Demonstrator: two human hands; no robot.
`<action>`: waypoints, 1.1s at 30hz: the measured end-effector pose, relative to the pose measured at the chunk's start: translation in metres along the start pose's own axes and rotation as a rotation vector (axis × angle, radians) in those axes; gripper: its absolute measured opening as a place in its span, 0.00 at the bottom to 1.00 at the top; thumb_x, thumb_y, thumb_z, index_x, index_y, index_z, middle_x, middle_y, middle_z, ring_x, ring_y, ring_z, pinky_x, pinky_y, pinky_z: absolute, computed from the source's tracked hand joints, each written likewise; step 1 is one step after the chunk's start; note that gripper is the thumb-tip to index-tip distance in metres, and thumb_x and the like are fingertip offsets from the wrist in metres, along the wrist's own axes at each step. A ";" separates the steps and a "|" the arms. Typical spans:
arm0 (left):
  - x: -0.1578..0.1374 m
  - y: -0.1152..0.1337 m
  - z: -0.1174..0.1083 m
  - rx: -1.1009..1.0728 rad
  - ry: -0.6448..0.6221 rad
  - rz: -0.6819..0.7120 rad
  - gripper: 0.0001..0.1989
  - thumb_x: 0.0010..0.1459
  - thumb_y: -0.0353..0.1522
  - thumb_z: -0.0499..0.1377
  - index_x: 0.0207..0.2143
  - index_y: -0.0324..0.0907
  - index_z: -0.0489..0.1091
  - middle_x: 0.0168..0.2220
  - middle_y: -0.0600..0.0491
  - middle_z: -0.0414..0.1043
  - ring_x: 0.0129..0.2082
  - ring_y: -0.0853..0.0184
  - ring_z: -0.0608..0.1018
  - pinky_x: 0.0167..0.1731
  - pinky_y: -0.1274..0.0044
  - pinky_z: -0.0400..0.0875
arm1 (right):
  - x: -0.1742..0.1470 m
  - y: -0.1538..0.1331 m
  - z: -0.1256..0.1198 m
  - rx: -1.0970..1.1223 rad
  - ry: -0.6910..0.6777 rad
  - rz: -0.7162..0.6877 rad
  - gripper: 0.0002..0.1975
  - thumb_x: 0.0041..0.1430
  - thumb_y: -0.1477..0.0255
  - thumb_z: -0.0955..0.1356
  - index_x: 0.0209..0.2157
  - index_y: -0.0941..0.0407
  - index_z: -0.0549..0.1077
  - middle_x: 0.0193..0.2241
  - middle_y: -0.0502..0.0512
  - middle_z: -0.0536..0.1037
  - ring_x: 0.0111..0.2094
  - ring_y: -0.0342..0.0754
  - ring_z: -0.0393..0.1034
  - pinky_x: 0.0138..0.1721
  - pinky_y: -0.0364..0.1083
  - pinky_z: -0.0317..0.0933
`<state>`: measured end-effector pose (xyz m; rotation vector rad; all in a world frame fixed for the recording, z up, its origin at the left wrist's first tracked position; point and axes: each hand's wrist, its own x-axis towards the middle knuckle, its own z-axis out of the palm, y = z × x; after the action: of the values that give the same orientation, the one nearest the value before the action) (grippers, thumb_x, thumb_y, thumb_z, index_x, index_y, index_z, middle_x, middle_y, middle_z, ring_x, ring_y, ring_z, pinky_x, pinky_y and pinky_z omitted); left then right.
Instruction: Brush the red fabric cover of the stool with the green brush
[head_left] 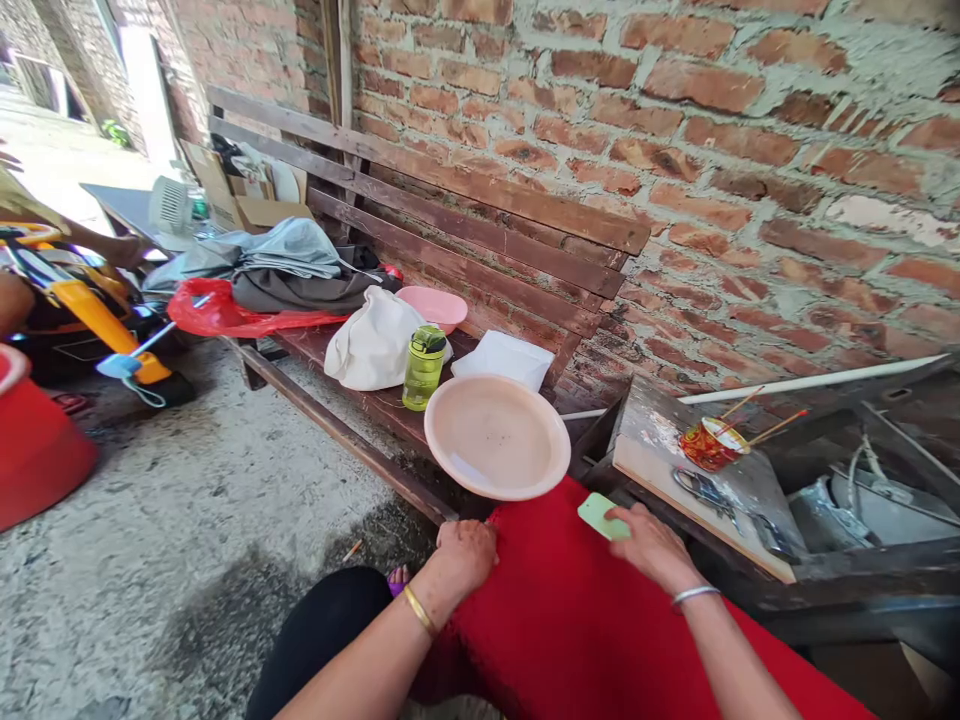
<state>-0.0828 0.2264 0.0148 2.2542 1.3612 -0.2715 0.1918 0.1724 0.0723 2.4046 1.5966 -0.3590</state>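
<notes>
"What are the fingers doing?"

"Those of the right hand [652,545] are closed on a flat, pale green piece [604,515], thumb and fingers pinching its near end. The piece sits just over the far part of the red cloth [585,610]."

"And the left hand [466,553]?"

"Its fingers are curled at the cloth's left edge. I can't tell whether they grip the fabric or only press on it."

"What lies just past the cloth?"

"A round, pale pink basin [499,430] at its far end, with a bright reflection inside. Behind that is a white packet [504,358], and to the left a green bottle [424,372] stands upright in front of a white cloth bag [367,345]."

"Anything to the right?"

"A wooden board [637,440] carrying a red patterned cup [712,445] with thin sticks in it."

"Farther out?"

"The slatted bench [480,215] runs along a brick wall [735,150], and a red tub [41,450] stands at far left."
</notes>
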 end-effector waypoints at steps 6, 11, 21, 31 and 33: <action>0.005 -0.002 0.004 -0.001 -0.082 -0.006 0.21 0.60 0.35 0.60 0.54 0.36 0.72 0.51 0.36 0.77 0.52 0.52 0.79 0.49 0.63 0.73 | 0.060 -0.078 0.007 0.086 0.073 -0.058 0.25 0.59 0.65 0.64 0.58 0.47 0.71 0.50 0.59 0.73 0.52 0.53 0.71 0.46 0.46 0.59; 0.004 -0.005 0.000 0.014 -0.076 0.002 0.21 0.61 0.36 0.59 0.54 0.37 0.72 0.51 0.37 0.78 0.53 0.52 0.78 0.50 0.65 0.73 | 0.054 -0.043 0.004 0.068 0.000 -0.018 0.26 0.51 0.69 0.68 0.54 0.45 0.75 0.50 0.57 0.74 0.51 0.54 0.72 0.47 0.48 0.59; 0.011 -0.006 0.001 0.044 -0.120 -0.015 0.15 0.61 0.33 0.58 0.48 0.37 0.77 0.48 0.37 0.79 0.52 0.54 0.79 0.49 0.66 0.74 | 0.024 -0.070 0.015 0.177 0.014 -0.102 0.28 0.49 0.67 0.69 0.54 0.43 0.74 0.54 0.55 0.73 0.52 0.54 0.70 0.50 0.48 0.59; 0.006 -0.008 -0.005 0.080 -0.108 0.033 0.17 0.64 0.36 0.55 0.50 0.38 0.74 0.50 0.39 0.78 0.53 0.55 0.78 0.51 0.68 0.71 | -0.036 0.021 0.044 0.162 -0.041 0.145 0.28 0.45 0.72 0.71 0.52 0.44 0.76 0.56 0.54 0.74 0.56 0.56 0.70 0.52 0.49 0.60; 0.005 -0.010 -0.008 0.076 -0.102 0.037 0.17 0.64 0.36 0.54 0.50 0.37 0.74 0.51 0.39 0.78 0.54 0.55 0.78 0.51 0.68 0.71 | -0.057 0.060 0.042 0.111 -0.045 0.248 0.27 0.45 0.75 0.69 0.49 0.46 0.78 0.53 0.56 0.76 0.53 0.58 0.72 0.50 0.50 0.62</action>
<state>-0.0896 0.2375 0.0165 2.2919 1.2747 -0.4261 0.2231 0.0865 0.0550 2.6186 1.2715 -0.4607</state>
